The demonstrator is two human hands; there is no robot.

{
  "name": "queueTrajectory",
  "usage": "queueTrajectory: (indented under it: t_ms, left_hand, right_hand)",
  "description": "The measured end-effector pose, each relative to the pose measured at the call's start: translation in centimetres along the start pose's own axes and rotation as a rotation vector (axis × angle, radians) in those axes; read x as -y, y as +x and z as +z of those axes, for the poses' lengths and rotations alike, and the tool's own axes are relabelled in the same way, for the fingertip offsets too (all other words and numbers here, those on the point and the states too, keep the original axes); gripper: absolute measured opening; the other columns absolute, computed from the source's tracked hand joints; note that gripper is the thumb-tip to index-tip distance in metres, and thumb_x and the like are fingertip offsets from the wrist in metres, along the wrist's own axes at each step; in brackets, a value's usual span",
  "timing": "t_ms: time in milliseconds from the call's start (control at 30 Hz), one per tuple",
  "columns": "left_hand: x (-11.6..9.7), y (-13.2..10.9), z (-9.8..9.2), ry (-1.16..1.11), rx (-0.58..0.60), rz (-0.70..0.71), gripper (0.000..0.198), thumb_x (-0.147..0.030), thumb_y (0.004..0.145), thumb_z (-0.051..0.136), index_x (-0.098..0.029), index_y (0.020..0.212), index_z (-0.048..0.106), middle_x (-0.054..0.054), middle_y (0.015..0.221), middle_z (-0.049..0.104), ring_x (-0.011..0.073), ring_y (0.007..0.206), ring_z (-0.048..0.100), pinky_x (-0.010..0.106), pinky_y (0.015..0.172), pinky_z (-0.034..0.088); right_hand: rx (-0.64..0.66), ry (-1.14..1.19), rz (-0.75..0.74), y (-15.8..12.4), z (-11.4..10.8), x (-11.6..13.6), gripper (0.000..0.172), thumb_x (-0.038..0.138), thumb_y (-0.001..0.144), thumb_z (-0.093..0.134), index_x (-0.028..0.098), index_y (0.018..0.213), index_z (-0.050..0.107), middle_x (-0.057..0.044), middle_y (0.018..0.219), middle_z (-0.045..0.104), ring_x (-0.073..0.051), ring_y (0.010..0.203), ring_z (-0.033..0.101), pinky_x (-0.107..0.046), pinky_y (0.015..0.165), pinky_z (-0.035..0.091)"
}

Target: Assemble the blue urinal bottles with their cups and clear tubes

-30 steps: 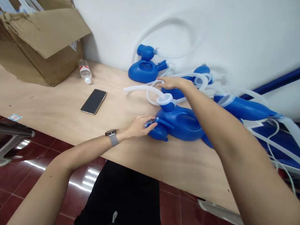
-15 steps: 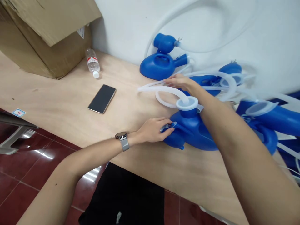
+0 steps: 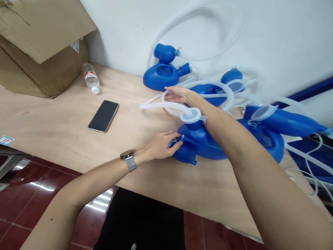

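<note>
A blue plastic urinal bottle (image 3: 212,146) lies on the table, its white cap (image 3: 191,115) joined to a translucent tube (image 3: 171,105). My left hand (image 3: 163,146) is closed at the near-left side of this bottle. Its thumb and fingers pinch a blue bulb-shaped urinal funnel (image 3: 186,154), around a small clear piece on it. Beyond the cap, my right hand (image 3: 179,95) reaches over the bottle with its fingers stretched out. The looped tube passes by those fingers and seems to touch them. Part of the bottle is hidden by my right forearm.
Similar blue urinal bottles stand by the wall (image 3: 161,78) and at the right (image 3: 277,147), with tubes and funnels. On the left are a phone (image 3: 103,116), a plastic water bottle (image 3: 91,78) and a cardboard box (image 3: 49,80). The table's front edge runs before me.
The camera view has shifted, so the things on the table appear farther left. My right hand's fingers show more spread beside the tube. My left hand keeps its pinch on the funnel.
</note>
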State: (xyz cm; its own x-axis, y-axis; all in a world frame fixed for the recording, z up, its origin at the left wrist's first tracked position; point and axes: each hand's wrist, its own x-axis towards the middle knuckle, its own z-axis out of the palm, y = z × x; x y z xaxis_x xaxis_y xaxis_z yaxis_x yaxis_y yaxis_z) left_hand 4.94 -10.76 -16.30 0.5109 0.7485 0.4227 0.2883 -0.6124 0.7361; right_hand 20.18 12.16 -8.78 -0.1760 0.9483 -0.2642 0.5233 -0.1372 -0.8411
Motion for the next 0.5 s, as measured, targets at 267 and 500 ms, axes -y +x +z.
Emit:
queueTrajectory:
  t_ms: [267, 500]
  left_hand:
    - [0.2, 0.0, 0.0, 0.011, 0.010, -0.003, 0.026, -0.040, 0.108, 0.058, -0.021, 0.119, 0.071, 0.009, 0.111, 0.080, 0.0251, 0.102, 0.076, 0.044, 0.099, 0.062]
    - [0.5, 0.2, -0.1, -0.033, -0.011, 0.035, 0.027, -0.040, 0.108, 0.056, -0.021, 0.120, 0.070, 0.010, 0.116, 0.080, 0.0266, 0.104, 0.077, 0.045, 0.098, 0.061]
  right_hand:
    - [-0.209, 0.469, -0.003, -1.7, -2.7, 3.6, 0.026, 0.042, 0.109, 0.051, 0.028, 0.087, 0.051, 0.007, 0.061, 0.047, -0.013, 0.068, 0.045, -0.028, 0.075, 0.048]
    - [-0.013, 0.385, -0.100, -12.8, -9.1, 6.6, 0.016, 0.012, 0.090, 0.052, 0.023, 0.101, 0.056, 0.007, 0.063, 0.047, -0.011, 0.051, 0.039, -0.027, 0.055, 0.034]
